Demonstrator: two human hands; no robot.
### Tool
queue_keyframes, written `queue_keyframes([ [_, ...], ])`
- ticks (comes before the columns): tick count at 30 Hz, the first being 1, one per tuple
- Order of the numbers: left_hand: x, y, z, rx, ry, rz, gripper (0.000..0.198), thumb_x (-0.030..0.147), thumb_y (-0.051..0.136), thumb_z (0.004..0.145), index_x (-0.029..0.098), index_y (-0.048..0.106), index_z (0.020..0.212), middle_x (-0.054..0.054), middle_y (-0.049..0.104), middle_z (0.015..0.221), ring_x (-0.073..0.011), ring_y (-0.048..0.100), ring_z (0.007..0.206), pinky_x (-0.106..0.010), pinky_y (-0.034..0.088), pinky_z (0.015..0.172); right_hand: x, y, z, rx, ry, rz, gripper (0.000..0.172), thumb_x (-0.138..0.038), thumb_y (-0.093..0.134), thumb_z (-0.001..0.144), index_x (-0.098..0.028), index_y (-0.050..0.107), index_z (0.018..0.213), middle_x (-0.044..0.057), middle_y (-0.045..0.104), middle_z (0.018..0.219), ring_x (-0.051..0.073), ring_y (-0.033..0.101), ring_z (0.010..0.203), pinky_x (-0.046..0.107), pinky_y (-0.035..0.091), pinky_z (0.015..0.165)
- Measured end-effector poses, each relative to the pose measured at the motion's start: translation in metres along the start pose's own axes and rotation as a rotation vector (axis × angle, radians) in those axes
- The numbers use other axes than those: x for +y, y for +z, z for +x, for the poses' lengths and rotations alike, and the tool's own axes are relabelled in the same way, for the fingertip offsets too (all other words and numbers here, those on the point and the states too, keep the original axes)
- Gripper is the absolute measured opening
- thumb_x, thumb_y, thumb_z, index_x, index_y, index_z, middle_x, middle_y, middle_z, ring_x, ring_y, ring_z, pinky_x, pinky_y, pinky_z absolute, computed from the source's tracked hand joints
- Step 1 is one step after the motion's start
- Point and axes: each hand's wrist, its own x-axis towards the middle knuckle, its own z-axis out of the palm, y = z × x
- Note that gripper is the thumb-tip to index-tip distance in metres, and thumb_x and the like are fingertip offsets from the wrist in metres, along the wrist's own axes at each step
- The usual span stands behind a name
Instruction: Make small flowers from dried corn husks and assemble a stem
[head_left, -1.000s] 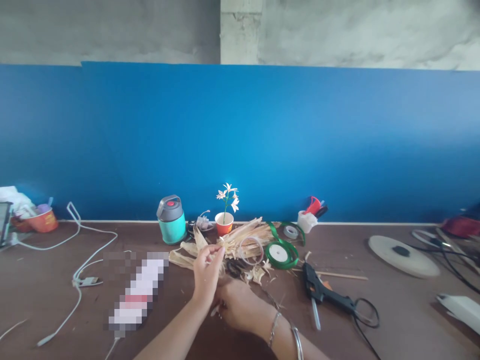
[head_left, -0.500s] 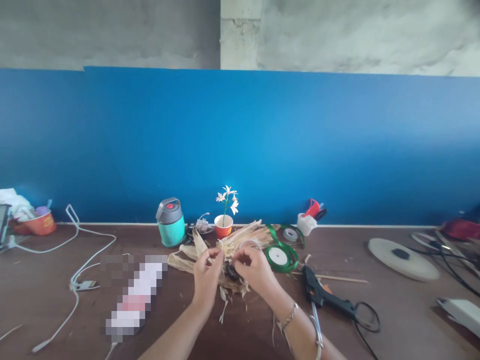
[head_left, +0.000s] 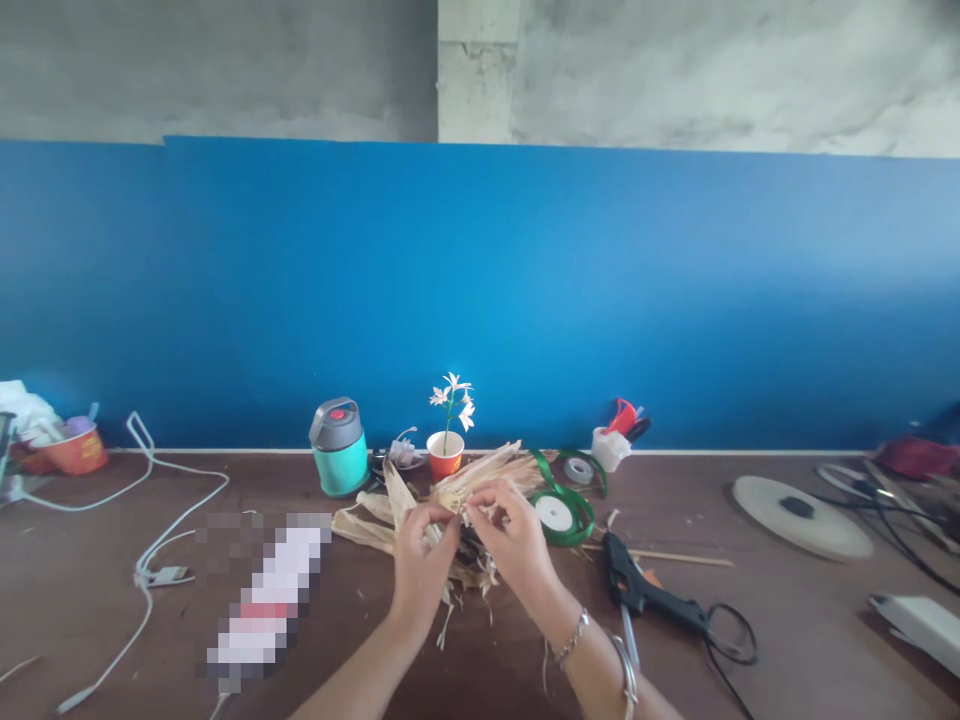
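Over a pile of dried corn husks [head_left: 495,466], my two hands meet with fingertips nearly touching. My left hand [head_left: 424,550] is closed in a pinch on a small, pale husk strip [head_left: 462,508]. From the other side my right hand [head_left: 511,525] pinches the same strip between thumb and index finger. The strip's exact shape is too small to tell. Beneath the hands lie a dark object, partly hidden, and small pale husk petals [head_left: 445,622]. Just right of my right hand is a spool of green ribbon [head_left: 556,513].
Behind the husks, a red paper cup [head_left: 446,458] holds a white flower stem. A teal insulated jar [head_left: 341,465] stands left of it. On the right lie a black glue gun [head_left: 651,592], a thin stick [head_left: 675,556] and a round pale disc [head_left: 806,520]. White cables [head_left: 184,500] run along the left.
My hands have come closer together, the right moving slightly left and its fingers now meeting the left fingertips. The view has shifted a little.
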Motion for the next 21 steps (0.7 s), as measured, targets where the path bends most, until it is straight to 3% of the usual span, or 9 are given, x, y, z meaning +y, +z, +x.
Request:
queue_keyframes([
  [21,-0.0053,0.0014,-0.0022,-0.027,0.056,0.044,0.012,0.027,0.057,0.074,0.02,0.063,0.067,-0.002,0.066,0.075,-0.0214,0.059,0.08,-0.034,0.045,0.076,0.0016,-0.0018,-0.0004,-0.008,-0.159,-0.117,0.01,-0.01,0.057,0.076,-0.019,0.06,0.075,0.006,0.064,0.084,0.022,0.056,0.086,0.035,0.045,0.079],
])
